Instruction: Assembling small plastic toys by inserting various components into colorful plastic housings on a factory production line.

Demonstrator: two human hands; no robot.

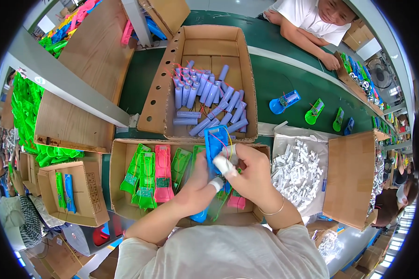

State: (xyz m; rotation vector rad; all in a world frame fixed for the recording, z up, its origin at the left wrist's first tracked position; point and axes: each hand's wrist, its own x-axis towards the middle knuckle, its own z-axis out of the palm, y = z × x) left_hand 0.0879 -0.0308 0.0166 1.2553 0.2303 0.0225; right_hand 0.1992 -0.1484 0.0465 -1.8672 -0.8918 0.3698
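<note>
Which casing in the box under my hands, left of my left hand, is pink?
The pink casing lying between green casings, a circuit board showing in its lower half; every other casing in that box left of your left hand is green.

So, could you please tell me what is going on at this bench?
A person's left hand holds a blue shell, with the right hand touching it, above a box of green and pink shells. Beyond is a box of purple cells; white pieces are heaped to the right. Another person leans across the green table, where more shells lie.
</note>
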